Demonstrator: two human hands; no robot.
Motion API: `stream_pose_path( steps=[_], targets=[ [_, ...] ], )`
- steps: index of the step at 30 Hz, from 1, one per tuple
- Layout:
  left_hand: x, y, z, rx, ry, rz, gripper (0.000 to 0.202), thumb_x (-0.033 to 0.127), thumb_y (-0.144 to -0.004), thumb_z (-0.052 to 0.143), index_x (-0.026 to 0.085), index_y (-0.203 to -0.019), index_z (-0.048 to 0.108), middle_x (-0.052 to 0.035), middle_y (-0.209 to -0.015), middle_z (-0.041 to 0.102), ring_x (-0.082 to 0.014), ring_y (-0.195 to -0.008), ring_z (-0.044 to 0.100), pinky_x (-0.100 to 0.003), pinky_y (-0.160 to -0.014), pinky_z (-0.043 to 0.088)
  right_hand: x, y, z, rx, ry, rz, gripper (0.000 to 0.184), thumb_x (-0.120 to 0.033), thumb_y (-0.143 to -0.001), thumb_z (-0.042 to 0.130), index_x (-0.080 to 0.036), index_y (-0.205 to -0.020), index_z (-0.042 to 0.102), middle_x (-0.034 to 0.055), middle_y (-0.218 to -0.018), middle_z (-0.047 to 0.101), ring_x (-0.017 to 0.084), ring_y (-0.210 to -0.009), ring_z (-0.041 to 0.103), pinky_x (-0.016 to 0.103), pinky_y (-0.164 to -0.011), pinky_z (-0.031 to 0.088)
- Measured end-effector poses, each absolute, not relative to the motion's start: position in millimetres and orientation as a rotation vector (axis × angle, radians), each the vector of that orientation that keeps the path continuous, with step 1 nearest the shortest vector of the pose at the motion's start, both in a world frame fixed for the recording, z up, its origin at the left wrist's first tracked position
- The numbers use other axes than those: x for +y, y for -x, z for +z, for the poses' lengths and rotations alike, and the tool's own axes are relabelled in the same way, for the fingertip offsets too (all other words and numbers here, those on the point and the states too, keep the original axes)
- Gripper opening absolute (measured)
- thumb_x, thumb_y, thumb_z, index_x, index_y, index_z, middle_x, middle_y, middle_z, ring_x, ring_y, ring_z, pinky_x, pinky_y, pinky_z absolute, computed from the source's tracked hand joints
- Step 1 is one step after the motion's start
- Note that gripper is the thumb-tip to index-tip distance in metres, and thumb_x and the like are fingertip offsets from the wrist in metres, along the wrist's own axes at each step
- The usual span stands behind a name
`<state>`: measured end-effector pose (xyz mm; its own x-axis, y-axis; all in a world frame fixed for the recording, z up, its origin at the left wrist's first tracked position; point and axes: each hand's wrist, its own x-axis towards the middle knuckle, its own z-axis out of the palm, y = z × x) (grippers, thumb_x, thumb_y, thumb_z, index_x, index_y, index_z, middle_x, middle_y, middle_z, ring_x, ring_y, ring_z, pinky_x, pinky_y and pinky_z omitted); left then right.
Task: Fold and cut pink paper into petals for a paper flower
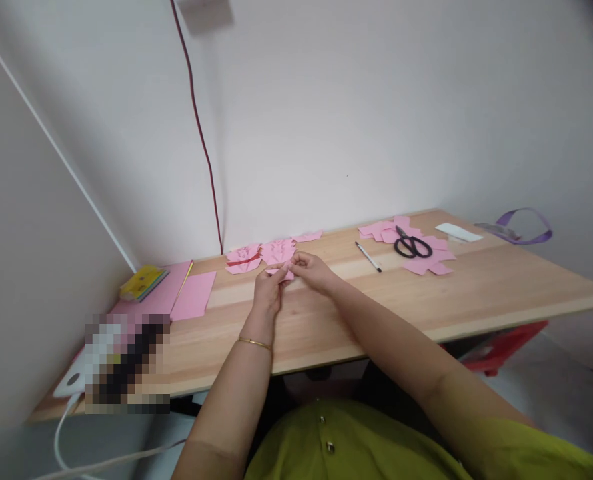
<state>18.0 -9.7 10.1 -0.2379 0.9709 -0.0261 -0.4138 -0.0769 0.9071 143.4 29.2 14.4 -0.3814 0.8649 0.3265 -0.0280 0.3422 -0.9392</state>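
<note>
Both my hands meet over the middle of the wooden table (476,293). My left hand (269,288) and my right hand (312,269) each pinch a small folded piece of pink paper (280,272) between fingertips, holding it just above the tabletop. Right behind it lie several folded pink paper pieces (263,254). A thin gold bangle (255,343) circles my left wrist.
Flat pink sheets (193,295) and a yellow pad (143,281) lie at the left. A pen (368,257), black scissors (412,245) on pink offcuts (429,263), a white slip (459,232) and a purple ribbon (523,227) sit to the right. A red cable (203,147) runs down the wall.
</note>
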Motion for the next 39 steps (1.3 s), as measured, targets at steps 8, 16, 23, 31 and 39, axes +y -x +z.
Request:
stream_pose_path(
  steps=[8,16,23,31,39],
  targets=[
    [-4,-15,2,1.087,-0.886,1.573,0.029,0.027,-0.052,0.078,0.013,-0.072,0.062,-0.0014,-0.067,0.063,-0.0110,-0.062,0.057,-0.025,-0.064,0.045,31,-142,12,-1.604,0.625,1.310,0.025,-0.033,-0.069,0.065,-0.017,-0.082,0.050,-0.0031,-0.072,0.050,0.010,-0.066,0.048,0.022,-0.064,0.039],
    [-5,-13,2,1.103,-0.983,1.570,0.024,0.028,-0.057,0.075,0.012,-0.073,0.067,-0.0039,-0.068,0.066,-0.0135,-0.064,0.058,-0.027,-0.067,0.044,30,-144,12,-1.557,0.586,1.346,0.013,-0.025,-0.068,0.062,-0.017,-0.074,0.054,-0.0034,-0.071,0.051,0.010,-0.068,0.046,0.022,-0.067,0.036],
    [-3,-14,-1,1.084,-0.978,1.598,0.024,0.025,-0.058,0.073,0.011,-0.076,0.067,-0.0052,-0.072,0.067,-0.0146,-0.066,0.059,-0.028,-0.068,0.044,28,-143,12,-1.548,0.578,1.389,0.009,-0.022,-0.069,0.058,-0.018,-0.072,0.051,-0.0048,-0.067,0.048,0.010,-0.064,0.044,0.022,-0.064,0.034],
    [-1,-11,-6,1.115,-1.042,1.578,0.026,0.029,-0.060,0.073,0.011,-0.078,0.065,-0.0057,-0.074,0.066,-0.0145,-0.068,0.059,-0.028,-0.068,0.044,29,-145,12,-1.548,0.579,1.415,0.012,-0.024,-0.070,0.060,-0.018,-0.073,0.051,-0.0043,-0.068,0.049,0.010,-0.067,0.046,0.022,-0.066,0.035],
    [-2,-13,-3,1.100,-0.967,1.614,0.022,0.027,-0.060,0.071,0.012,-0.074,0.064,-0.0043,-0.072,0.065,-0.0149,-0.067,0.059,-0.029,-0.069,0.045,29,-144,11,-1.519,0.554,1.451,0.012,-0.023,-0.069,0.062,-0.017,-0.075,0.053,-0.0038,-0.070,0.052,0.010,-0.066,0.048,0.023,-0.066,0.036]
  ],
)
